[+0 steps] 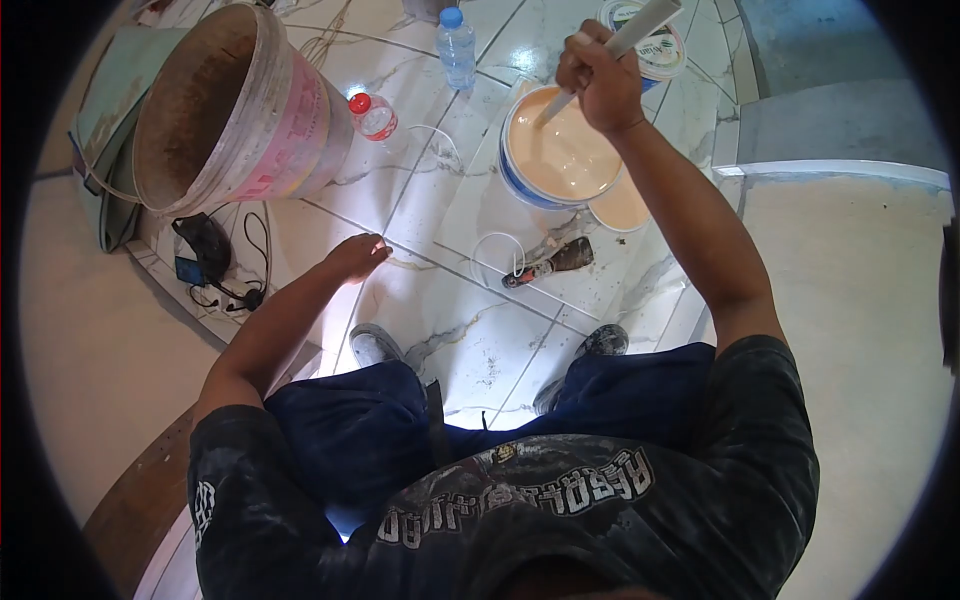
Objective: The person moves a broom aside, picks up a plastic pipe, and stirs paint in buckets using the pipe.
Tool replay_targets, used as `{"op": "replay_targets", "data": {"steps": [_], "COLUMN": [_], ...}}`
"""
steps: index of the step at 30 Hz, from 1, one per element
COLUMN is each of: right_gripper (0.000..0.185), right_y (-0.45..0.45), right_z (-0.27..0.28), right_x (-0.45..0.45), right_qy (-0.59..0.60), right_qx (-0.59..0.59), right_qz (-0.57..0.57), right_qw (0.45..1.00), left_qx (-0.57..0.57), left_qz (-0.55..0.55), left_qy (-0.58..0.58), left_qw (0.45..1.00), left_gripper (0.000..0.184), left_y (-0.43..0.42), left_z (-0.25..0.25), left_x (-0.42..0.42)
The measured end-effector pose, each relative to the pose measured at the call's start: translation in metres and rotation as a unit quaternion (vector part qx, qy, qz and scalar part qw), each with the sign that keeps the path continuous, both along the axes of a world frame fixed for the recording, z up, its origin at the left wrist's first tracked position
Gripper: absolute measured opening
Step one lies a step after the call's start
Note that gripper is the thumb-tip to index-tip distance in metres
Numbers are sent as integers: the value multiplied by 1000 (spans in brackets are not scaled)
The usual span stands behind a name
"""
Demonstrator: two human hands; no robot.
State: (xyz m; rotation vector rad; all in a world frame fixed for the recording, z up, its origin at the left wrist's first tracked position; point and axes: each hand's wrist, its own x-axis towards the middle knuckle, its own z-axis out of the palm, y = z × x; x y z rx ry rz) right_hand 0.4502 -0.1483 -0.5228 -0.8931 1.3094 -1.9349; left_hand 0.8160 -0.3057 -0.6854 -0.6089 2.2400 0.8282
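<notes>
My right hand (604, 84) is wrapped round a pale stick (647, 24), perhaps a length of plastic pipe. The stick slants down into a bucket (507, 172) of peach-coloured paint (575, 158), and its lower end is hidden in the paint. Over the tiled floor, left of the bucket, my left hand (360, 258) hangs with loosely bent fingers and holds nothing. A peach-coated round lid (622, 203) lies partly behind the bucket's right side. Nearer my feet, a scraper (553, 262) with a dirty blade rests on the tiles.
A large stained bucket (300, 130) stands tilted at left. Beside it are a red-capped bottle (373, 117) and a black cabled device (205, 250). A blue-capped water bottle (456, 50) stands farther back. Another labelled tub (663, 50) is behind my right hand.
</notes>
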Motion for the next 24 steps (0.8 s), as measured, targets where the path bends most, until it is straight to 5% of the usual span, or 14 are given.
{"op": "replay_targets", "data": {"steps": [8, 17, 24], "right_gripper": [26, 25, 24], "right_y": [42, 31, 1], "right_z": [-1, 0, -1], "right_x": [11, -39, -6], "right_qy": [-62, 38, 11], "right_qx": [20, 18, -10], "right_qz": [125, -37, -13], "right_qw": [990, 998, 1000], "left_qx": [2, 6, -1], "left_qz": [2, 11, -1], "left_qy": [43, 24, 5], "left_qw": [999, 1000, 1000], "left_gripper": [40, 41, 41], "left_y": [-1, -1, 0], "left_z": [-3, -8, -5], "left_x": [-10, 2, 5]}}
